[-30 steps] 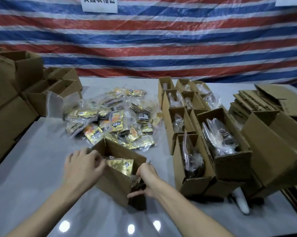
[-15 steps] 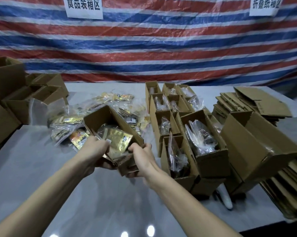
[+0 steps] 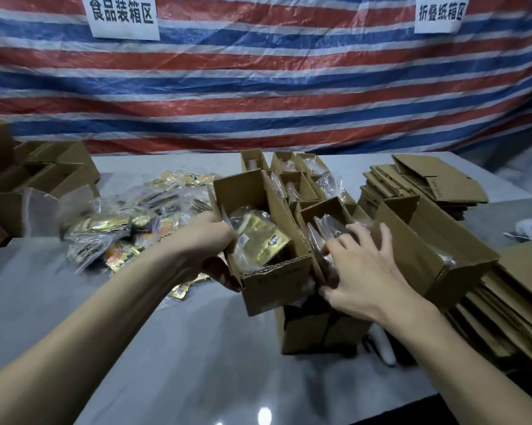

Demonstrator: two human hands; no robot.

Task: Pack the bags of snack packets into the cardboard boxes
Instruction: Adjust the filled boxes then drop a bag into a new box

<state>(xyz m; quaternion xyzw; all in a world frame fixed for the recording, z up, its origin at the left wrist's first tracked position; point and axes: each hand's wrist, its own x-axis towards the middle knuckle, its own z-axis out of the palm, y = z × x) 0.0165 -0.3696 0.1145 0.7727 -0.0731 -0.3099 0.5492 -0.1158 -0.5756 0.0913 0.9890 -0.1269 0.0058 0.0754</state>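
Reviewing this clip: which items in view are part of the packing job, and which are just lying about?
Part of the job:
- open cardboard box with a gold snack bag inside, gripped by the left hand
- filled boxes, the right hand resting on them
- pile of bagged snack packets
- empty boxes

Lying about:
- flattened cartons
- wall signs
- striped tarp

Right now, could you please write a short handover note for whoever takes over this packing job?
Left hand grips the filled box by its left wall, lifted off the table, a bag of gold packets inside.
Right hand lies open against the row of packed boxes, apparently making room.
Done: several boxes hold bags.
Left: set this box into the row, then pack the loose bags piled on the left.
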